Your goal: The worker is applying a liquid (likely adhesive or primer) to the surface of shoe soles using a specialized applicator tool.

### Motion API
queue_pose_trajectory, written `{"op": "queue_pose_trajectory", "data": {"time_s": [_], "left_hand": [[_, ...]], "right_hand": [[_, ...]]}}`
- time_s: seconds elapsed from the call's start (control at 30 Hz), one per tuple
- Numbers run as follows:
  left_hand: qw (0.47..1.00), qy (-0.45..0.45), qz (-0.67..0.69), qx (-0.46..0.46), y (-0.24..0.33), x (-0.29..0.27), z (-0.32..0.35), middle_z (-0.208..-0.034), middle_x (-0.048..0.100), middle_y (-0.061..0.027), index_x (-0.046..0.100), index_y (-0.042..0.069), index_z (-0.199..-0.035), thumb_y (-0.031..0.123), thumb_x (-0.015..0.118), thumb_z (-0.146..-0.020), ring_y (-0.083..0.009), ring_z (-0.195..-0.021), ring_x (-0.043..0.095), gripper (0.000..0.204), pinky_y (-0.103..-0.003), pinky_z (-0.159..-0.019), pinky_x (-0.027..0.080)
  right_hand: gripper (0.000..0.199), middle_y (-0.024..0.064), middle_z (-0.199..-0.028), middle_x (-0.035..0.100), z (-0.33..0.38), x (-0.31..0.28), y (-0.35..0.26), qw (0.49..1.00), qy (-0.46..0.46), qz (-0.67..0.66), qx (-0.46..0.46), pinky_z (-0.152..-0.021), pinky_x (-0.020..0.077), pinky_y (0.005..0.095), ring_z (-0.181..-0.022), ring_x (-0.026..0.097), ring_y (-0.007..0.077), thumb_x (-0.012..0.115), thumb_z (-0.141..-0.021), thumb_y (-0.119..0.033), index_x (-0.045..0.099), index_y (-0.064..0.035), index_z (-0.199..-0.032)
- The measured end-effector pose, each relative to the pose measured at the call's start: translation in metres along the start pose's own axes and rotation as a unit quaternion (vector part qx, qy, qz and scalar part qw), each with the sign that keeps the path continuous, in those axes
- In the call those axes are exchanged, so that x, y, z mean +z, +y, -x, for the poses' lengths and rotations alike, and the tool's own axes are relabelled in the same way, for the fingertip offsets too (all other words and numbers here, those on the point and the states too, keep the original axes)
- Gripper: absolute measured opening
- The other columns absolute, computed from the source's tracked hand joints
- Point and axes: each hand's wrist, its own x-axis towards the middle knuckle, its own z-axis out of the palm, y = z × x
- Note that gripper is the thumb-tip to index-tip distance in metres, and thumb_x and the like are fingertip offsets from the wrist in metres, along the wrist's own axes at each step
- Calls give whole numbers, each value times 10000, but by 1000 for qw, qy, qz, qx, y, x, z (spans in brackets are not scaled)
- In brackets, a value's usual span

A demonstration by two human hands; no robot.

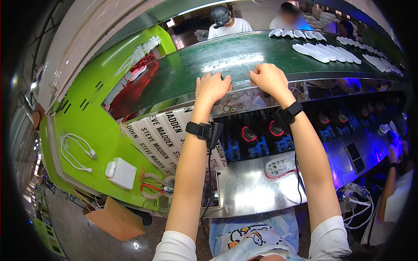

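Note:
Both of my arms reach forward over the workbench to the near metal edge of a green conveyor belt. My left hand rests on that edge, palm down, with its fingers curled under and the thumb to the right. To its right, my right hand is closed in a fist at the same edge. No object shows in either hand, though the undersides are hidden. Below my right forearm, a white shoe sole with a reddish rim lies on the metal worktop.
White soles lie in rows on the belt's far right. Under it, dark shoe uppers with red rims stand in a row. A phone, scissors, tape, a cable and a white case lie around. Other people sit across and at right.

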Motion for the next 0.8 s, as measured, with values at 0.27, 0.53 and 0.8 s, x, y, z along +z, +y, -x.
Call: {"op": "queue_pose_trajectory", "data": {"time_s": [0.27, 0.53, 0.8], "left_hand": [[1000, 1, -5, 3, 0, -1, 0, -1184, 565, -252, 643, 29, -1086, 454, 463, -863, -359, -1190, 485, 513, -503, -1089, 246], [1000, 0, -8, 6, 0, 0, 2, -1175, 567, -257, 651, 26, -1066, 445, 470, -849, -365, -1174, 495, 505, -510, -1082, 252], [1000, -3, -7, 5, -2, 1, 1, -1184, 562, -266, 654, 18, -1056, 428, 476, -835, -371, -1174, 494, 498, -507, -1084, 250]], "right_hand": [[290, 119, -628, 636, -1, 0, -1, 1000, -6, -4, 4, -666, 507, 402, -680, 637, 316, 548, -767, -291, 679, -83, -612], [295, 126, -630, 634, 2, -1, 0, 1000, -6, 2, 2, -664, 505, 405, -681, 633, 326, 545, -768, -295, 681, -83, -613], [289, 135, -661, 649, 2, -2, -2, 1000, -16, 6, -1, -688, 514, 413, -701, 644, 336, 538, -774, -291, 696, -86, -645]]}}
